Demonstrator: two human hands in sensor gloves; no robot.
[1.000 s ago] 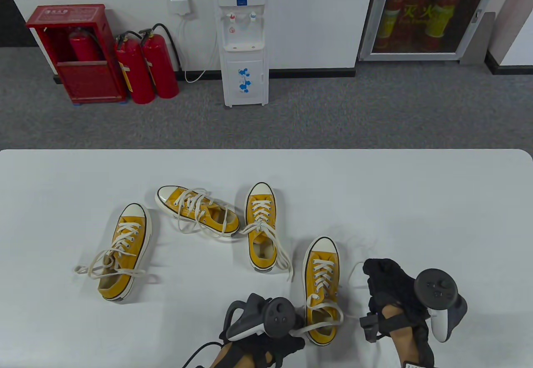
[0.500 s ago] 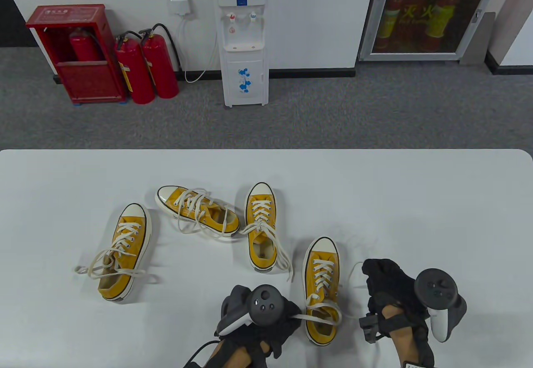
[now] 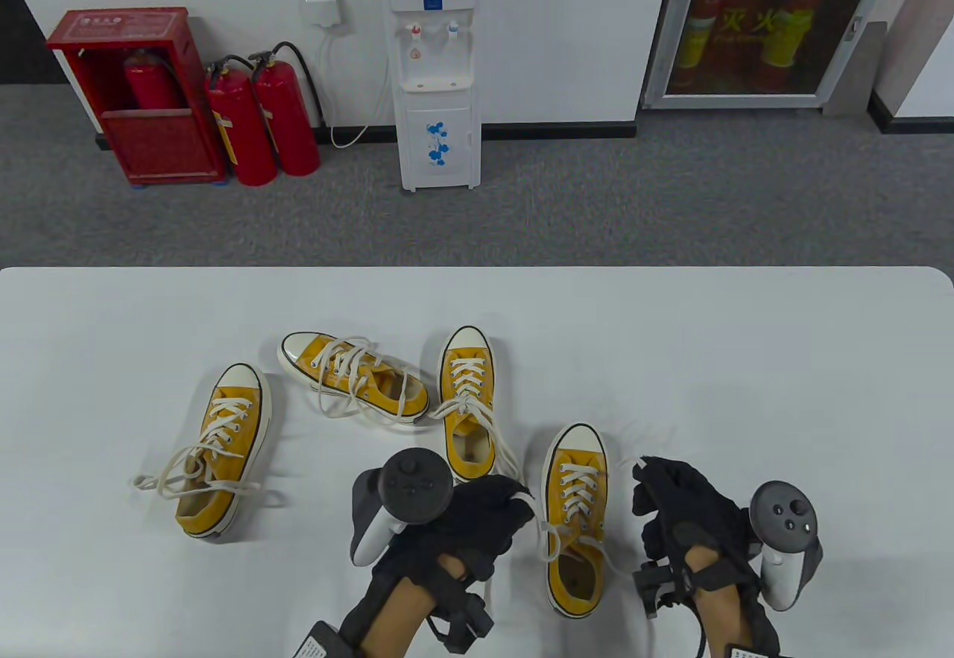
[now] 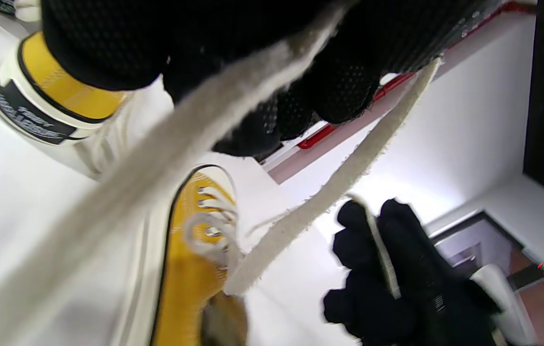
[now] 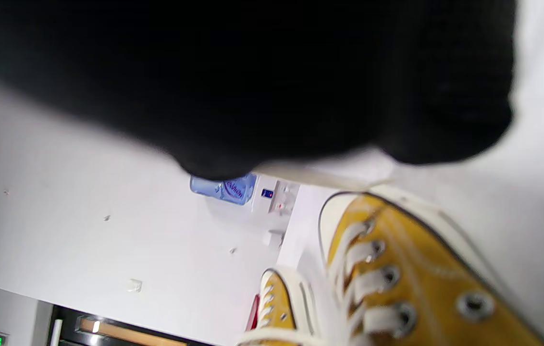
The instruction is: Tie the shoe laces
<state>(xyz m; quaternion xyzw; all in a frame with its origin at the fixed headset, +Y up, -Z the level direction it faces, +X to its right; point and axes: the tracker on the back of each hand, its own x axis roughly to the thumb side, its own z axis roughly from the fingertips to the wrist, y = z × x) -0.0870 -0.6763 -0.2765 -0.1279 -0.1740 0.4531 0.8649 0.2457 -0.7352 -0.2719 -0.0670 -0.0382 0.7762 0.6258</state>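
Both hands are at the nearest shoe (image 3: 575, 520), the yellow sneaker standing on the white counter (image 3: 745, 360) closest to the near edge, toe pointing away, with three more yellow sneakers further left, their laces lying in loose strands.

The big risk here, as I read it, is the lace slipping. The left hand (image 3: 477, 520) has one lace end (image 4: 334, 185) drawn out to the side, and if the pull runs too hard, the light shoe could skid or tip toward it. Too little tension and the crossing over the tongue could sag open before a knot sets. There's also the neighbouring sneaker (image 3: 467, 412) just beside the left hand, with its own loose lace trailing close by; a snag there looks possible.

Now the grips. In the left wrist view the left fingers (image 4: 272, 120) are curled tight, pinching that lace, which runs straight down to the eyelets. The right hand (image 3: 689, 509) sits just right of the shoe, and from across, its fingers (image 4: 397, 254) are closed around the other lace end (image 4: 383, 250), a pale strand running through the fist. Its own wrist camera is mostly blacked out by the glove, so no more detail there.
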